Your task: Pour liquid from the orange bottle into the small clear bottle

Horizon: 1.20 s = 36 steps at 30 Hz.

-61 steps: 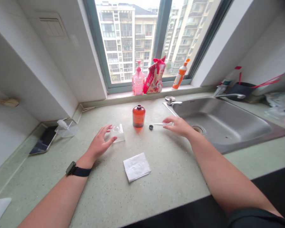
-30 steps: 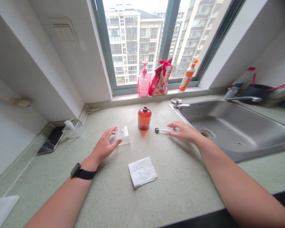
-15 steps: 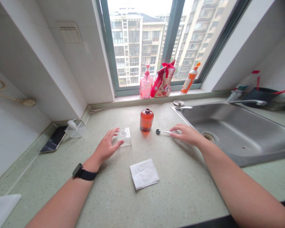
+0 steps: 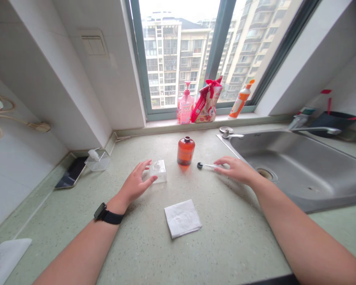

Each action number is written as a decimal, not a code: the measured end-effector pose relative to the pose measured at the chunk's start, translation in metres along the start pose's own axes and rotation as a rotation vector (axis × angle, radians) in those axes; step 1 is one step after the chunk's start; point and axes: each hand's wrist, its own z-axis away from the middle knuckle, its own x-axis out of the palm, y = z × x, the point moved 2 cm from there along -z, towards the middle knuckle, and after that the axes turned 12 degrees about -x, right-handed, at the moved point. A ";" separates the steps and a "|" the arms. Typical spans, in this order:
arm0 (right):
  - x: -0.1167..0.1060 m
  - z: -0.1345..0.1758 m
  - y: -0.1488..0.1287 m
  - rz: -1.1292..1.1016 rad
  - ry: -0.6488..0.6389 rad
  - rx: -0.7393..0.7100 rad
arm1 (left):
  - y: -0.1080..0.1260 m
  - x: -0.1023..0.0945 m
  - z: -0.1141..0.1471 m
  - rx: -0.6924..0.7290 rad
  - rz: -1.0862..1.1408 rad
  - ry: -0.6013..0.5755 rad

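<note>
Resting flat on the pale green surface (image 4: 130, 237), left hand (image 4: 135, 184) with fingers (image 4: 144, 165) spread and loose, tips touching the near-left side of a small clear plastic box (image 4: 158, 171) without gripping it. Lying just right of centre, right hand (image 4: 237, 170), fingers barely curled, tips on a thin clear dropper (image 4: 206, 166) with black cap, not clearly pinched. Standing between and slightly farther, an uncapped amber bottle (image 4: 185, 151). Lying nearer, a folded white tissue (image 4: 182, 217). Sitting at right, a steel sink (image 4: 299, 166).

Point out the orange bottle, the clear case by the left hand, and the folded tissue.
orange bottle (image 4: 185, 152), head view, on its body.
clear case (image 4: 158, 172), head view, on its top face.
folded tissue (image 4: 182, 217), head view, at its centre.
</note>
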 end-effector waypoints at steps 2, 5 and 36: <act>0.000 0.000 0.000 0.002 0.013 0.002 | 0.001 0.000 0.000 0.009 0.003 0.002; 0.000 0.000 0.001 0.013 0.054 -0.004 | 0.002 0.000 0.001 0.026 0.008 0.005; 0.060 -0.094 -0.077 -0.001 0.606 -0.090 | 0.000 0.005 0.001 0.039 -0.027 0.035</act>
